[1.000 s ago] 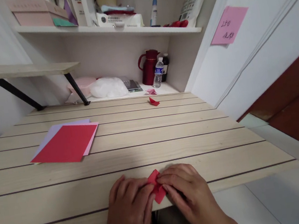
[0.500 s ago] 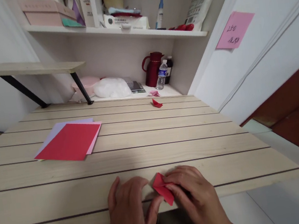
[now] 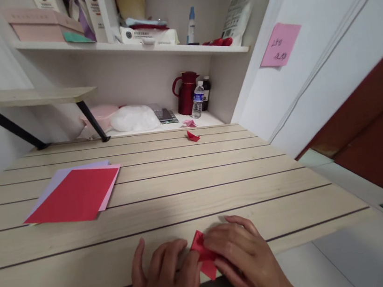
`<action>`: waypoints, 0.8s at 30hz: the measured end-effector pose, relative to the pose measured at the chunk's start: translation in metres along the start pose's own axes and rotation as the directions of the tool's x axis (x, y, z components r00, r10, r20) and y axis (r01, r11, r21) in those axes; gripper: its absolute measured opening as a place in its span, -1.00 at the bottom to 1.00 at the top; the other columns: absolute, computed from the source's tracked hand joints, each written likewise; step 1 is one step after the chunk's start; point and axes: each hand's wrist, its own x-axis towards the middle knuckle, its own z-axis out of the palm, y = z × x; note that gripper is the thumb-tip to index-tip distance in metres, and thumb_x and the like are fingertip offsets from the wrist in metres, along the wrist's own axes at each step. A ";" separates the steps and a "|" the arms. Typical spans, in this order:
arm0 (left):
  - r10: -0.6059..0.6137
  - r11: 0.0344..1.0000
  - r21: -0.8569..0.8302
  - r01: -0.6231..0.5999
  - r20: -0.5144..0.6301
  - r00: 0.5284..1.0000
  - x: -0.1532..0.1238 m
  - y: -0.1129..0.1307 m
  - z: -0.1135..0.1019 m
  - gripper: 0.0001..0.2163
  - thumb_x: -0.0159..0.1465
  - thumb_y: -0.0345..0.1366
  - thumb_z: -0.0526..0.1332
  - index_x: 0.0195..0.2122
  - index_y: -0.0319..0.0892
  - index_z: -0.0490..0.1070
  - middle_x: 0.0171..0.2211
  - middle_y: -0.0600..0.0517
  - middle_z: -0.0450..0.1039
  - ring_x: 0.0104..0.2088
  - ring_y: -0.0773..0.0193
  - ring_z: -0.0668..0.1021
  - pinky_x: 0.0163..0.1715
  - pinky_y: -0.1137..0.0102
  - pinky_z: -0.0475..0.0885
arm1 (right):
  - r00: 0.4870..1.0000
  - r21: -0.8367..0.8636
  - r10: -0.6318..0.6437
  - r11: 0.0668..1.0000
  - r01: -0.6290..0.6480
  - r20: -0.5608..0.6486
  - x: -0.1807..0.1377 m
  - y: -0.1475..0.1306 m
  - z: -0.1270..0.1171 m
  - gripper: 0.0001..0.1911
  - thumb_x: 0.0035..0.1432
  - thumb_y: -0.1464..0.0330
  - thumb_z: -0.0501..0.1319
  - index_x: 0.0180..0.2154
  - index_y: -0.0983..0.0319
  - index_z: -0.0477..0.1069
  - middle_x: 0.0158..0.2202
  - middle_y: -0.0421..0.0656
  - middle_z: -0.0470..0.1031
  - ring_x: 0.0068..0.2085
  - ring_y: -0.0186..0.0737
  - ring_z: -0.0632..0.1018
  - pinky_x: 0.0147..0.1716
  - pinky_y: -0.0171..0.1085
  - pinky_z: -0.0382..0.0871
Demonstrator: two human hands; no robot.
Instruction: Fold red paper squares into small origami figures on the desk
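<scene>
Folded red paper [image 3: 202, 254] pinned to the wooden table [image 3: 183, 191] at its near edge, right between both hands; left hand [image 3: 163, 281] laid flat and open, palm down, fingertips touching the paper's left side. Right hand [image 3: 244, 259] bent over the paper's right half, fingers pressing on top, thumb hidden, so no telling whether gripping or merely pressing. Well ahead and left of the left hand, a stack of sheets [image 3: 74, 201] with a red one uppermost; far beyond the right hand, a small red folded piece [image 3: 193, 136], with a pink folded piece [image 3: 189, 123] just behind.
</scene>
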 end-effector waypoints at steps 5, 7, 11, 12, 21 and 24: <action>0.054 0.999 -0.003 -0.054 0.023 0.998 0.002 -0.005 -0.002 -0.84 0.26 -0.27 0.18 -0.24 0.14 0.52 -0.30 0.22 0.61 -0.28 0.32 0.59 0.33 0.14 -0.15 | 0.995 -0.023 0.092 0.995 -0.093 -0.038 -0.008 0.006 -0.006 -0.76 0.25 0.51 0.21 -0.06 0.17 0.44 -0.08 -0.12 0.55 -0.06 -0.13 0.52 -0.01 -0.08 0.30; 0.060 0.998 0.003 -0.060 0.021 0.998 0.003 -0.006 -0.003 -0.85 0.25 -0.25 0.20 -0.24 0.16 0.53 -0.28 0.22 0.62 -0.27 0.31 0.59 0.32 0.14 -0.13 | 0.992 0.002 0.109 0.994 -0.109 -0.060 -0.009 0.007 -0.006 -0.80 0.25 0.53 0.20 -0.14 0.16 0.47 -0.11 -0.13 0.55 -0.09 -0.14 0.52 -0.07 -0.10 0.33; 0.099 0.994 0.044 -0.100 0.018 0.995 0.002 -0.009 -0.003 -0.86 0.25 -0.20 0.19 -0.24 0.17 0.53 -0.25 0.19 0.62 -0.26 0.28 0.58 0.31 0.09 -0.09 | 0.989 0.012 0.124 0.992 -0.123 -0.079 -0.007 0.005 -0.004 -0.78 0.25 0.53 0.19 -0.15 0.15 0.49 -0.06 -0.13 0.53 -0.08 -0.14 0.51 -0.11 -0.11 0.34; 0.114 0.992 0.052 -0.115 0.020 0.993 0.002 -0.009 -0.002 -0.85 0.25 -0.21 0.19 -0.23 0.18 0.53 -0.25 0.19 0.63 -0.26 0.27 0.59 0.30 0.09 -0.09 | 0.989 0.019 0.127 0.992 -0.126 -0.071 -0.006 0.005 -0.004 -0.78 0.25 0.53 0.19 -0.16 0.14 0.49 -0.07 -0.14 0.53 -0.08 -0.15 0.51 -0.11 -0.12 0.34; 0.127 0.991 0.034 -0.127 0.008 0.992 -0.001 -0.005 0.000 -0.82 0.24 -0.33 0.19 -0.21 0.08 0.52 -0.25 0.19 0.66 -0.29 0.31 0.63 0.34 0.12 -0.15 | 0.990 -0.002 0.141 0.990 -0.141 0.005 -0.002 -0.001 -0.007 -0.72 0.28 0.49 0.17 0.00 0.13 0.44 -0.08 -0.13 0.56 -0.07 -0.14 0.52 -0.06 -0.10 0.36; 0.076 0.997 -0.017 -0.075 0.022 0.997 0.001 -0.002 0.000 -0.85 0.26 -0.30 0.18 -0.23 0.10 0.51 -0.26 0.22 0.65 -0.29 0.31 0.63 0.34 0.14 -0.17 | 0.989 0.031 0.148 0.989 -0.147 -0.020 0.001 -0.006 -0.005 -0.78 0.31 0.43 0.16 -0.05 0.12 0.46 -0.17 -0.16 0.60 -0.15 -0.16 0.54 -0.10 -0.12 0.37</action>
